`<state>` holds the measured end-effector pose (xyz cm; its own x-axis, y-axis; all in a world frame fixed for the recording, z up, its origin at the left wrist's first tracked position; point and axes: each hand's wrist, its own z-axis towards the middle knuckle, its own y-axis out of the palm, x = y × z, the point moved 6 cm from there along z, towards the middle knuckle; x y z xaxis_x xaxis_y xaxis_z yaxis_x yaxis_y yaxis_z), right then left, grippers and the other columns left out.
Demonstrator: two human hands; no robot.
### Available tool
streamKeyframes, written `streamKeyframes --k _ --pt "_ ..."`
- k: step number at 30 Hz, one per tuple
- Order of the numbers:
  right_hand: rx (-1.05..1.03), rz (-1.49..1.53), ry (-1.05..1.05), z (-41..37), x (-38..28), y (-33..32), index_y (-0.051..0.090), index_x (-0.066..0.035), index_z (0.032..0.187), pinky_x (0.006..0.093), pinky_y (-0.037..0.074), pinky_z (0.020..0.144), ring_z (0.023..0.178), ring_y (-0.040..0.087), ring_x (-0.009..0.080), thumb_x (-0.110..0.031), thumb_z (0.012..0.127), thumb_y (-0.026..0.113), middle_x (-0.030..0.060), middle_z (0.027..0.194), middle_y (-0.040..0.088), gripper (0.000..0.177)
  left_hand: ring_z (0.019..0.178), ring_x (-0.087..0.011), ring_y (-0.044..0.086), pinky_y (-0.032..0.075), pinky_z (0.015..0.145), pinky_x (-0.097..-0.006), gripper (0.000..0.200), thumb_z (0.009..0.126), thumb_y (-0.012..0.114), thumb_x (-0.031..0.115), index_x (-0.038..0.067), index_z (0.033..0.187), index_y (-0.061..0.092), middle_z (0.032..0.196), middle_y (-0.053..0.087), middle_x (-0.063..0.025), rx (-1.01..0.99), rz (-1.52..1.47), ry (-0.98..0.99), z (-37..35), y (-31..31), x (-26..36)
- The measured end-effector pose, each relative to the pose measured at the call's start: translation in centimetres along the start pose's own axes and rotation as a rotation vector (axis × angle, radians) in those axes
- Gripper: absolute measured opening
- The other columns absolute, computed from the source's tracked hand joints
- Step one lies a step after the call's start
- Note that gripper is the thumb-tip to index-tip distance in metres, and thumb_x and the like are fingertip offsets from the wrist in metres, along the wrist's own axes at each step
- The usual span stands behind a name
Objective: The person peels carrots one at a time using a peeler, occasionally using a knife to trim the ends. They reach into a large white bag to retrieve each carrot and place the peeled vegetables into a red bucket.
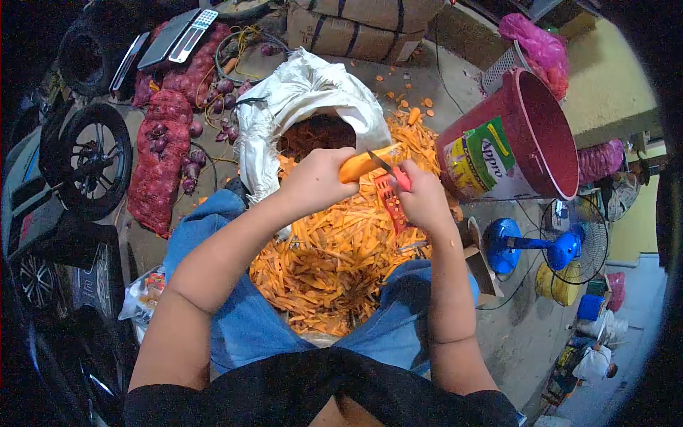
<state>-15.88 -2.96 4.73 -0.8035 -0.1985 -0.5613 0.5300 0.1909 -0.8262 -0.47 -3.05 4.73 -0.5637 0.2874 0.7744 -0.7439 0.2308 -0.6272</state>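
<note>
My left hand (316,178) is wrapped round the thick end of an orange carrot (354,169), its tip pointing to the right. My right hand (425,198) grips a small knife (382,164) with a red handle, and its dark blade lies against the carrot. Just below the knife, a red slotted plastic piece (391,201) rests on the heap; most of it is hidden by my right hand. Between my knees spreads a large pile of orange carrot strips (320,256). Beyond my left hand stands a white woven sack (260,132) with its mouth open, dark inside.
A big maroon bucket (512,181) leans on its side at right, near a blue fan (505,245). Red mesh bags of onions (160,178) lie at left by a motorbike wheel (92,160). Taped cardboard bales (356,35) sit behind. A person (594,363) is far right.
</note>
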Motion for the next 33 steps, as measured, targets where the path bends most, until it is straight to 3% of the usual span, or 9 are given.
streamKeyframes --k 6,9,11,15,17,19,21,27,33 --pt "0.027 0.203 0.043 0.7 1.3 1.0 0.051 -0.003 0.083 0.0409 0.04 0.059 0.07 0.052 0.0356 -0.015 0.067 0.052 0.0205 0.071 0.054 0.02 0.056 -0.0214 0.051 0.039 0.052 -0.0295 0.019 0.061 0.058 0.012 0.002 0.076 0.05 0.06 0.05 -0.0089 -0.114 -0.173 0.167 -0.1 -0.3 1.6" --pt "0.015 -0.113 0.362 1.6 5.2 2.3 0.053 -0.004 0.084 0.0372 0.042 0.059 0.068 0.054 0.0321 -0.018 0.068 0.052 0.0184 0.07 0.055 0.021 0.061 -0.0243 0.051 0.041 0.058 -0.0313 0.024 0.061 0.06 0.019 0.004 0.078 0.052 0.065 0.051 -0.0103 -0.023 -0.287 0.351 -1.5 -1.1 4.5" --pt "-0.301 0.302 0.29 1.7 3.8 5.9 0.053 -0.001 0.085 0.0338 0.043 0.058 0.064 0.056 0.0249 -0.02 0.07 0.05 0.0157 0.067 0.056 0.024 0.068 -0.0227 0.05 0.04 0.065 -0.0308 0.028 0.063 0.061 0.022 0.005 0.083 0.051 0.072 0.05 -0.0093 0.063 -0.295 0.418 -1.1 -1.0 3.8" --pt "-0.247 0.822 0.237 1.0 0.2 10.0 0.051 -0.001 0.087 0.0309 0.043 0.06 0.067 0.054 0.019 -0.021 0.074 0.048 0.0098 0.074 0.056 0.024 0.076 -0.0125 0.047 0.037 0.074 -0.0251 0.03 0.07 0.058 0.019 0.005 0.095 0.046 0.083 0.049 -0.0024 0.173 -0.411 0.165 -0.3 -1.0 1.4" --pt "-0.224 1.027 0.26 1.2 -0.8 9.6 0.049 -0.001 0.09 0.0299 0.043 0.061 0.069 0.053 0.0183 -0.02 0.077 0.046 0.0083 0.077 0.055 0.024 0.08 -0.0131 0.049 0.038 0.073 -0.0256 0.03 0.068 0.061 0.02 0.006 0.092 0.049 0.086 0.05 -0.0042 0.2 -0.757 -0.066 0.0 -0.9 -0.5" --pt "-0.06 1.734 0.453 2.0 0.6 9.4 0.042 -0.005 0.098 0.0263 0.043 0.064 0.073 0.052 0.0169 -0.015 0.081 0.039 0.0064 0.083 0.054 0.02 0.081 -0.0096 0.048 0.039 0.073 -0.0234 0.029 0.068 0.062 0.017 0.005 0.092 0.05 0.087 0.052 -0.0031 0.207 -0.814 -0.129 -0.1 -1.8 -0.8" --pt "0.015 1.473 0.555 2.3 1.8 8.3 0.037 -0.004 0.102 0.0244 0.043 0.065 0.075 0.052 0.0148 -0.01 0.083 0.035 0.007 0.085 0.054 0.021 0.079 -0.0087 0.049 0.039 0.071 -0.0223 0.028 0.067 0.063 0.017 0.004 0.09 0.051 0.083 0.053 -0.0022 0.102 -0.732 -0.119 0.0 -2.1 -1.0" --pt "0.077 1.279 0.24 2.4 1.0 4.3 0.048 -0.003 0.087 0.0244 0.044 0.058 0.066 0.053 0.0132 -0.01 0.081 0.042 0.0071 0.079 0.055 0.011 0.074 -0.0084 0.05 0.041 0.067 -0.0214 0.027 0.065 0.064 0.015 0.002 0.086 0.052 0.08 0.055 -0.0025 -0.131 -0.676 -0.278 -0.2 -2.5 -2.2" --pt "0.174 1.064 0.205 2.4 2.2 3.9 0.047 -0.003 0.084 0.0245 0.042 0.049 0.058 0.051 0.0109 -0.011 0.079 0.046 0.003 0.071 0.053 0.01 0.075 -0.0084 0.048 0.04 0.068 -0.0226 0.037 0.064 0.064 0.014 0.002 0.094 0.045 0.08 0.051 -0.0043 -0.364 -0.272 -0.045 -0.7 -0.2 -0.7"
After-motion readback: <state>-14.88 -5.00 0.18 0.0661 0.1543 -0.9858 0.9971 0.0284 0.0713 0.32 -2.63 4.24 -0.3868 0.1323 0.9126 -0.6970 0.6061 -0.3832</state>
